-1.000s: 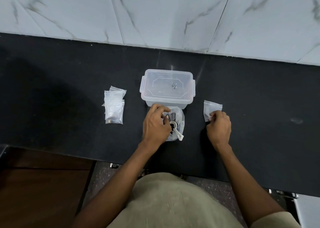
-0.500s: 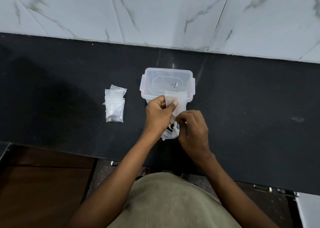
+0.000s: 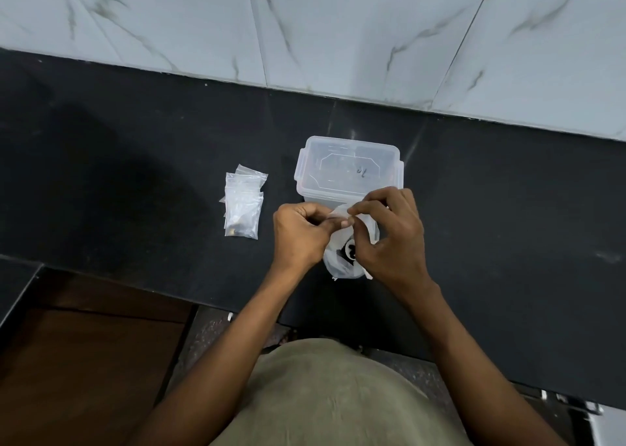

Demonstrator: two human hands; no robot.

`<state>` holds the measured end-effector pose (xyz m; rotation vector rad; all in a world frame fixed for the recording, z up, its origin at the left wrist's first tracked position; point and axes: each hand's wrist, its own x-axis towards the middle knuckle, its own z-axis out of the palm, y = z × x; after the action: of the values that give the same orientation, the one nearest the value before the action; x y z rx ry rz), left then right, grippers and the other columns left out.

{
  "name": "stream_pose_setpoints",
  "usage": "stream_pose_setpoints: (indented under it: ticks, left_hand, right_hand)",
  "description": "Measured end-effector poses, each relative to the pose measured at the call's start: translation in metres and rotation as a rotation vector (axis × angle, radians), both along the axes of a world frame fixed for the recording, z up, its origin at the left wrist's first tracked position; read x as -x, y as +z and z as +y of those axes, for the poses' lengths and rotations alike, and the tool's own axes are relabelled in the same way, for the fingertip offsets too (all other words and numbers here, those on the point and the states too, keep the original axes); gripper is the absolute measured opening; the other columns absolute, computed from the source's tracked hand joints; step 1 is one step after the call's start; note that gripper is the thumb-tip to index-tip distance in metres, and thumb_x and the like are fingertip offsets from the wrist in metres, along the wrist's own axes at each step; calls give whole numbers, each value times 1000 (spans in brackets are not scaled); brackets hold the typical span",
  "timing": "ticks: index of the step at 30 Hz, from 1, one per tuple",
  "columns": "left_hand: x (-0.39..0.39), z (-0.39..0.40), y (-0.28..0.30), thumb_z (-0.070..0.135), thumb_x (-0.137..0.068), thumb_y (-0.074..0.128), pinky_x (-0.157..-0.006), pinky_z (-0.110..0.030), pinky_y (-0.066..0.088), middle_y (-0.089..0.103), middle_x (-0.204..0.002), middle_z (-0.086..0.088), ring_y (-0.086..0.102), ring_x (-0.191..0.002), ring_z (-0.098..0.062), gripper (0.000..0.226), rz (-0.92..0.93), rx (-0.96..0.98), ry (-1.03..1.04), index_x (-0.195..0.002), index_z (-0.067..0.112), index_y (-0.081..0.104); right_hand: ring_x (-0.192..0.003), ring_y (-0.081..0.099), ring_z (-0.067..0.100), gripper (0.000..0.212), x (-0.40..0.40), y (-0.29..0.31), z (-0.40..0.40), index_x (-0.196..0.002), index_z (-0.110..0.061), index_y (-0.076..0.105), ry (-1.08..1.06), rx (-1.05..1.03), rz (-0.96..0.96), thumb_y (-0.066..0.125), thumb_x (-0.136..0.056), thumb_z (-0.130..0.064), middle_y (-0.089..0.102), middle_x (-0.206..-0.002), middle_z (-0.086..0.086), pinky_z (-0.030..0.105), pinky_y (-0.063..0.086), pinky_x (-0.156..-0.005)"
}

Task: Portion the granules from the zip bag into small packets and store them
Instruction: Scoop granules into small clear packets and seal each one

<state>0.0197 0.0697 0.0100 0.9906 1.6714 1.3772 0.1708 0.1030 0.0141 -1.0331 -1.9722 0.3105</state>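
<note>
Both hands hold one small clear packet (image 3: pixel 339 212) at its top edge, just above the zip bag. My left hand (image 3: pixel 301 233) pinches its left side, and my right hand (image 3: pixel 389 238) pinches its right side with thumb and forefinger. The zip bag (image 3: pixel 340 262) of dark granules lies on the black counter beneath my hands, with a white scoop inside, mostly hidden. A clear lidded plastic box (image 3: pixel 349 171) stands just behind. A small pile of packets (image 3: pixel 243 208), some with dark granules at the bottom, lies to the left.
The black counter (image 3: pixel 508 225) stretches wide to both sides and ends at a marble-tiled wall (image 3: pixel 338 32) behind the box. Its front edge runs close to my body, with brown flooring (image 3: pixel 84 361) at lower left.
My right hand picked up the empty packet from the right and brought it to the middle. My left hand left the zip bag and now pinches the packet too.
</note>
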Motion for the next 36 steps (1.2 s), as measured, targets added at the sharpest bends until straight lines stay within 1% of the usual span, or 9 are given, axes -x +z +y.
stream_pose_setpoints:
  ticks: [6, 11, 17, 21, 23, 26, 31, 33, 36]
  left_hand:
    - [21, 1, -7, 3, -74, 87, -75, -40, 63, 78, -77, 0, 74, -74, -16, 16, 19, 65, -117, -80, 15, 79]
    - [46, 2, 1, -10, -73, 81, -93, -42, 59, 77, -108, -6, 72, -104, -21, 51, -57, 190, -504, -118, 11, 70]
    - [60, 6, 4, -11, -73, 77, -95, -43, 54, 64, -104, -22, 65, -100, -27, 50, -243, 234, -755, -119, -11, 59]
    - [51, 7, -3, -14, -73, 75, -85, -35, 58, 64, -97, -18, 64, -93, -25, 43, -335, 225, -682, -114, -11, 59]
    - [47, 8, -9, -4, -73, 77, -79, -30, 56, 69, -87, -4, 65, -87, -18, 30, -288, 209, -611, -100, 2, 65]
    - [41, 8, -17, -2, -76, 82, -81, -30, 54, 71, -86, 4, 66, -82, -9, 26, -160, 225, -398, -91, 15, 69]
    - [22, 1, -24, 28, -75, 87, -75, -24, 50, 65, -93, 11, 63, -86, -9, 34, 110, 400, 25, -95, 25, 59]
    - [16, 0, -28, 44, -74, 87, -81, -28, 49, 62, -108, 6, 61, -99, -16, 59, 136, 545, -17, -116, 18, 53]
    - [5, -1, -34, 49, -75, 85, -94, -38, 51, 57, -129, -7, 59, -119, -28, 87, 151, 699, -125, -135, 9, 36]
  right_hand:
    - [-73, 52, 2, 10, 6, 6, 4, -93, -16, 68, 164, 249, -181, 73, -88, -8, 72, -89, -4, 5, 33, -68]
    - [-64, 52, 9, 9, 14, 12, 5, -105, -18, 62, 301, 308, -276, 57, -97, -15, 69, -82, -3, 19, 34, -62]
    - [-87, 68, 11, 38, 20, 17, 5, -125, -31, 74, 420, 450, -269, 63, -97, -7, 78, -100, -4, 17, 46, -81]
    - [-86, 69, 12, 40, 17, 10, 3, -126, -34, 73, 402, 431, -177, 64, -95, -11, 77, -98, -7, 32, 57, -79]
    - [-88, 72, 11, 31, 16, 6, 0, -122, -25, 76, 351, 425, -11, 72, -93, -15, 78, -102, -8, 35, 58, -78]
    - [-83, 71, 9, 19, 10, 0, -7, -103, -17, 80, 89, 386, 150, 74, -88, -9, 77, -96, -8, 37, 59, -74]
    - [-76, 61, 10, 13, -10, -9, -21, -93, -27, 68, -285, 552, -295, 72, -85, -36, 64, -90, -12, 33, 51, -70]
    - [-77, 61, 16, 24, -13, -13, -24, -94, -25, 62, -280, 647, -466, 70, -83, -45, 61, -88, -10, 32, 44, -67]
    - [-70, 62, 19, 23, -13, -17, -26, -90, -22, 61, -248, 759, -501, 73, -79, -38, 63, -76, -8, 31, 44, -62]
